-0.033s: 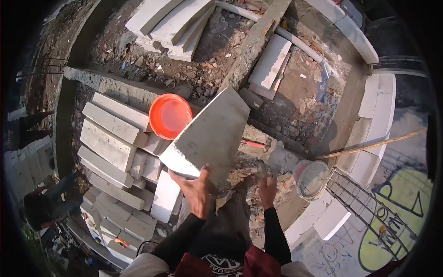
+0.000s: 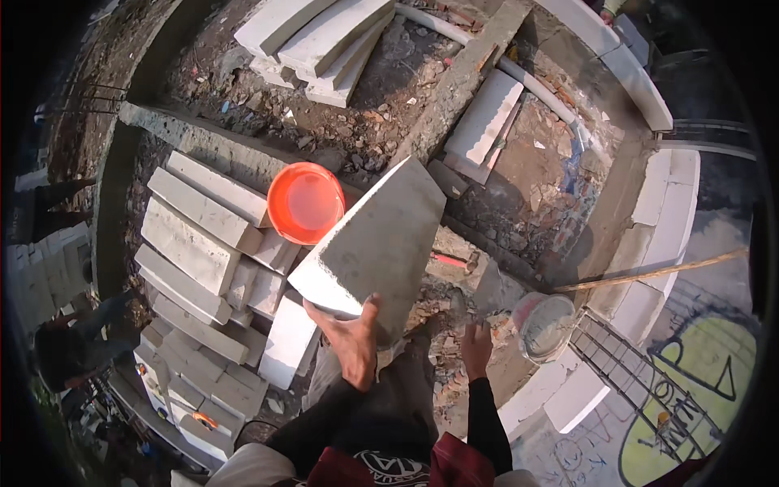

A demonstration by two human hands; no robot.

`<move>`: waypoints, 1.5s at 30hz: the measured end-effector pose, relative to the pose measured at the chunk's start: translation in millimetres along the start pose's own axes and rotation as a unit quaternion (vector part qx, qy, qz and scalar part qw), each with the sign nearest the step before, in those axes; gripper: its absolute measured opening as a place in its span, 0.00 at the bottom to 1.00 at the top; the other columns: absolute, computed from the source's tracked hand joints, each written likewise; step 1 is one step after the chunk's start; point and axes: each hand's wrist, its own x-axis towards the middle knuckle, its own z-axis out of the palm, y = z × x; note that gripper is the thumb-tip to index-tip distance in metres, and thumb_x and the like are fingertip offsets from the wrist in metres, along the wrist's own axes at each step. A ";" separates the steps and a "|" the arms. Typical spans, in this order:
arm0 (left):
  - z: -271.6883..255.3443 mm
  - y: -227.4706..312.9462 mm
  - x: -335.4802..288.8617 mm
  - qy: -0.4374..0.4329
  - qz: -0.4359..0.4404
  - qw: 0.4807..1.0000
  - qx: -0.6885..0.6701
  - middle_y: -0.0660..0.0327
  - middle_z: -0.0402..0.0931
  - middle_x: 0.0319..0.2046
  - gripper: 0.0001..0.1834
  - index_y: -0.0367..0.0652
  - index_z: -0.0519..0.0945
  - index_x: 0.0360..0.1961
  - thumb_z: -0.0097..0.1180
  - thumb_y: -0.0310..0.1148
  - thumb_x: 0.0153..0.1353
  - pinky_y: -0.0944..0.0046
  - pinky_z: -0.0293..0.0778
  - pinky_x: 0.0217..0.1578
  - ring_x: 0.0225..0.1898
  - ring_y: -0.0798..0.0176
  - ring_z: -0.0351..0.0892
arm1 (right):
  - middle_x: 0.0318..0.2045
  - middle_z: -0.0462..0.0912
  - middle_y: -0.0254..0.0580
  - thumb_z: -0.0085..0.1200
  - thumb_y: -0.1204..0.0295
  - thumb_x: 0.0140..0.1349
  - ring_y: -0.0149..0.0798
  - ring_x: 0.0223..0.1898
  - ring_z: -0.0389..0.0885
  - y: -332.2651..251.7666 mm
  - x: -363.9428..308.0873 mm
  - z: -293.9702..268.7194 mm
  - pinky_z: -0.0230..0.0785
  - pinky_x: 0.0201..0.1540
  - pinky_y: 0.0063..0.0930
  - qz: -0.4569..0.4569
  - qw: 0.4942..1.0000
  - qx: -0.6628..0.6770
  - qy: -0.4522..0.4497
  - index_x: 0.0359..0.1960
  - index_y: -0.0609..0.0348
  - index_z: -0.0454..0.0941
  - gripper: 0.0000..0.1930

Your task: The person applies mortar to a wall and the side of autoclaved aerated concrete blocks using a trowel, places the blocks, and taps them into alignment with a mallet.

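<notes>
My left hand (image 2: 351,345) grips the lower edge of a large white lightweight concrete block (image 2: 381,239). The thumb presses on the broad face and the other fingers go under the edge, partly hidden. The block is tilted, its narrow side sunlit and its broad face in shade. My right hand (image 2: 476,351) hovers to the right, apart from the block, with its fingers loosely bent and no object visible in them. Beyond the block's left side is an orange bucket (image 2: 276,213) of cloudy liquid. A red-handled hammer (image 2: 451,260) lies just past the block's right edge.
Stacked blocks (image 2: 191,252) stand at left, with more blocks (image 2: 324,40) farther off. At right are a mortar bucket (image 2: 545,329), a wooden stick (image 2: 649,270), a rebar frame (image 2: 641,381) and a low block wall (image 2: 669,191). Another person's hand (image 2: 607,15) shows at upper right.
My right hand has drawn back slightly toward me. My left hand still grips the block, and the whole view has shifted a little.
</notes>
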 end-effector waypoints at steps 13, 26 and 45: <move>7.3 2.8 6.0 0.045 -0.050 0.997 -0.025 0.39 0.46 0.74 0.69 0.30 0.38 0.78 0.78 0.40 0.48 0.50 0.48 0.75 0.77 0.45 0.46 | 0.45 0.85 0.64 0.55 0.66 0.72 0.67 0.46 0.83 -83.5 86.9 41.9 0.75 0.46 0.56 -0.241 0.958 -0.145 -0.054 0.64 0.62 0.70 0.23; -0.5 9.5 12.0 0.066 -0.105 0.992 0.036 0.39 0.58 0.65 0.67 0.35 0.44 0.77 0.78 0.35 0.41 0.41 0.59 0.68 0.68 0.38 0.60 | 0.38 0.86 0.56 0.63 0.63 0.66 0.60 0.38 0.86 -412.3 108.2 -118.6 0.76 0.39 0.50 -0.530 0.742 -0.358 -0.202 0.57 0.55 0.80 0.20; -28.8 -10.9 37.7 0.056 -0.037 0.997 -0.045 0.44 0.58 0.67 0.62 0.32 0.48 0.76 0.75 0.29 0.44 0.50 0.56 0.70 0.70 0.49 0.58 | 0.32 0.89 0.39 0.59 0.62 0.65 0.44 0.42 0.89 -407.0 227.3 22.3 0.78 0.44 0.42 -0.536 0.554 -0.627 -0.112 0.42 0.45 0.88 0.09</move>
